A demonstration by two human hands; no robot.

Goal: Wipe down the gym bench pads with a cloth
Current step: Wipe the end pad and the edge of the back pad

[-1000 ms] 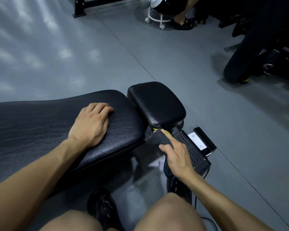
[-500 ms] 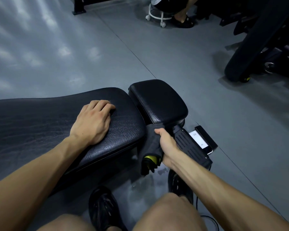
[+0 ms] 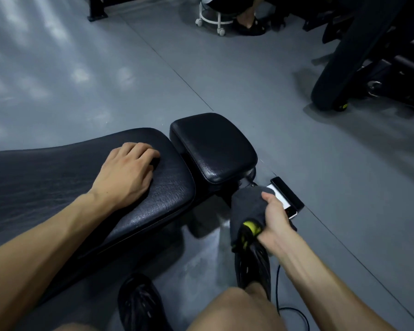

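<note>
Here: two pads [image 3: 213,149], one cloth [image 3: 249,206], two hands [image 3: 127,173].

- open grey floor [image 3: 105,80] beyond the bench pads, free passage
- right of small seat pad [image 3: 213,146]: two phones [image 3: 287,195] on floor, close by
- black machine [image 3: 359,68] blocks far right
- wheeled stool [image 3: 213,20] far ahead

Both forearms are bare, with no sleeves, watch or rings in view. The left hand [image 3: 126,173] and right hand [image 3: 274,218] wear no gloves. The knees are bare too. On the feet are black shoes [image 3: 139,304] with a moulded, perforated, web-like upper.
</note>
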